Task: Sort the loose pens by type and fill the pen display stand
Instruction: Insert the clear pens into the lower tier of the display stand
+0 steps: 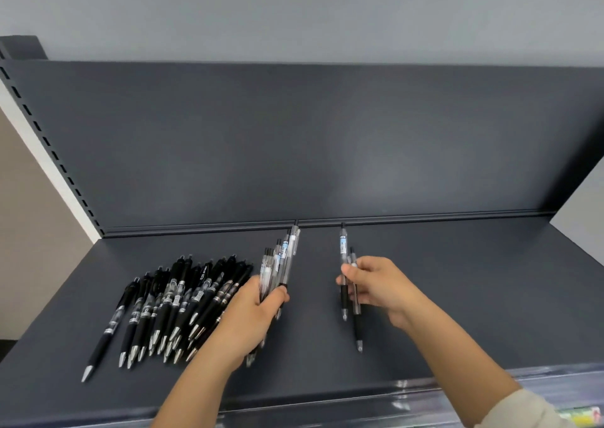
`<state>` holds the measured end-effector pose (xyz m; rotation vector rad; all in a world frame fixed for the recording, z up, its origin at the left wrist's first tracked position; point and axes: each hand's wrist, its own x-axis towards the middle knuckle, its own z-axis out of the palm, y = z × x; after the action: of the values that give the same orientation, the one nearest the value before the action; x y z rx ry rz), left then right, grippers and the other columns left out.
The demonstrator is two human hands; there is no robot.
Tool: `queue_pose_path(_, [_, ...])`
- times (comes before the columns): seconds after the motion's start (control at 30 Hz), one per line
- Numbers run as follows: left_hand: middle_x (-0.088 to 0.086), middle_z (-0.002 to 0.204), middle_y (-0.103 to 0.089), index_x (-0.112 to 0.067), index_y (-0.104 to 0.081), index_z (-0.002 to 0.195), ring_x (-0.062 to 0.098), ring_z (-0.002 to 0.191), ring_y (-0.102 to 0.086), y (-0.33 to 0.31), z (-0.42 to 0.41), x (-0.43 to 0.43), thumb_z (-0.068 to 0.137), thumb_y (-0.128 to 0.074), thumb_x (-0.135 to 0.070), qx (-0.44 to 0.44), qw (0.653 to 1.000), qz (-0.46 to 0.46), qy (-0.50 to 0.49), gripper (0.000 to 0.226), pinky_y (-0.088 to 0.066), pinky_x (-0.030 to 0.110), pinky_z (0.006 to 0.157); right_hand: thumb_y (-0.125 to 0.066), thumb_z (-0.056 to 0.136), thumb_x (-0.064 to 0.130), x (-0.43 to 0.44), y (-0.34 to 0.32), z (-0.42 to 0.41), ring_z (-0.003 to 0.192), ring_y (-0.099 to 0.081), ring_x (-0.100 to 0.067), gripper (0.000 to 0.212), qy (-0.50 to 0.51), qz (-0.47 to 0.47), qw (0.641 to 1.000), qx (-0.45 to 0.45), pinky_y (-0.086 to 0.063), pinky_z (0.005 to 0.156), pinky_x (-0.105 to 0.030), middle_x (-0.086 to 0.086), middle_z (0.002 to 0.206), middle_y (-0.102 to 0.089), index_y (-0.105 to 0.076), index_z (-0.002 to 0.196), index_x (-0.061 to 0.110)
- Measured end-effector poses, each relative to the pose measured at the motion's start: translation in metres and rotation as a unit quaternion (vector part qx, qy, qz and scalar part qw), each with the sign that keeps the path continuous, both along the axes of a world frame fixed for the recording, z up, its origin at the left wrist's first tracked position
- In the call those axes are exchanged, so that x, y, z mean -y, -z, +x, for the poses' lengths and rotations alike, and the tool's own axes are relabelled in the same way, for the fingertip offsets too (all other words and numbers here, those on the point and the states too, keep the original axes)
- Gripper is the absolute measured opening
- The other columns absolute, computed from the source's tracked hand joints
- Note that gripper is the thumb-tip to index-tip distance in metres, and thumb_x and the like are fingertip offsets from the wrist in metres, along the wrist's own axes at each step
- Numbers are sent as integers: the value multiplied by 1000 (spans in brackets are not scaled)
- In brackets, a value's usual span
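Your left grip (251, 315) curls round a clear-pen bundle (283, 257), frame center; right grip (376, 285) pinches two pens (343, 247); black pens (170, 300) piled lower left.

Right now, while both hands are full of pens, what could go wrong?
1. The left hand grips a fanned-out bunch of clear pens; one could slip onto the shelf.
2. The left arm passes close beside the pile of black pens; a nudge might scatter them.
3. The right hand only pinches two pens, which could drop.
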<state>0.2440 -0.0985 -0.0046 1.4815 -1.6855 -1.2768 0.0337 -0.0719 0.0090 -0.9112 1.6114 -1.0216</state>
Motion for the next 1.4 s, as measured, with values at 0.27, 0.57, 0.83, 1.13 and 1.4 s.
queue_pose_path(0.27, [7, 84, -59, -7, -57, 93, 15, 76, -61, 4, -54, -9, 94, -52, -16, -138, 983, 89, 86, 11, -54, 33, 74, -55, 92, 12, -54, -14, -25, 78, -69, -17, 9, 138, -96, 976, 140, -54, 67, -27, -3, 82, -71, -63, 96, 8])
queue_pose_path(0.57, [-2, 65, -65, -19, -60, 98, 11, 56, -51, -21, -135, -80, 94, -50, -18, -78, 969, 23, 232, 11, -43, 22, 56, -47, 96, 13, -153, -15, -83, 68, -58, -11, 14, 207, -159, 947, 187, -46, 63, -23, 1, 75, -61, -61, 98, 14])
queue_pose_path(0.83, [-6, 51, -50, -13, -60, 92, 8, 46, -44, -38, -247, -186, 83, -67, -23, -115, 974, -25, 196, 15, -41, 20, 48, -46, 96, 17, -260, -17, -174, 66, -47, -11, 16, 240, -178, 935, 189, -37, 59, -24, 2, 71, -54, -62, 92, 16])
queue_pose_path(1.13, [2, 57, -62, -11, -61, 89, 12, 45, -47, -46, -365, -292, 76, -74, -15, -141, 961, -33, 237, 19, -39, 19, 44, -48, 95, 8, -353, -31, -264, 43, -49, -4, 10, 258, -209, 923, 194, -40, 44, -15, 9, 49, -52, -56, 89, 9])
queue_pose_path(1.4, [-2, 64, -68, -16, -64, 87, 22, 56, -58, -49, -424, -291, 72, -78, -14, -129, 962, -67, 232, 21, -51, 26, 52, -57, 91, 18, -360, -38, -320, 41, -37, -3, 2, 277, -210, 928, 134, -30, 40, -13, 4, 54, -45, -57, 90, 15])
